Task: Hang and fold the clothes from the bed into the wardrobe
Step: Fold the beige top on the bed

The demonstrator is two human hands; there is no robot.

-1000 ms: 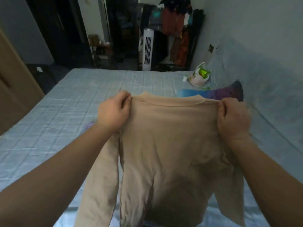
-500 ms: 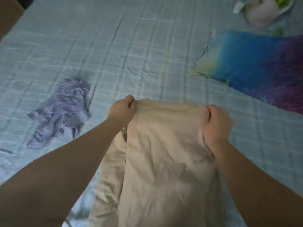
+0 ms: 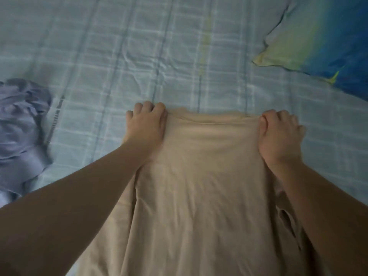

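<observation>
Head view: the beige long-sleeved top (image 3: pixel 205 176), held up in the air a second ago, now lies flat on the bed (image 3: pixel 139 46), collar away from the person. Left hand (image 3: pixel 146 124) and right hand (image 3: pixel 279 132) sit at the shoulders, fingers (image 3: pixel 148 106) curled and pinching the fabric. Crumpled lilac garment (image 3: pixel 22 124) lies well to the left, blue-green pillow (image 3: pixel 318 36) at upper right. Judgement: the top is spread for folding, sleeves next.

Beige long-sleeved top (image 3: pixel 201 176) laid out on the blue checked bed (image 3: pixel 139 46).
Its collar edge points away from the person, and its 2 shoulder corners are gripped by the left hand (image 3: pixel 147 124) and right hand (image 3: pixel 278 134). The sleeves lie along its sides. A crumpled lavender garment (image 3: pixel 20 126) lies well apart to the left.
</observation>
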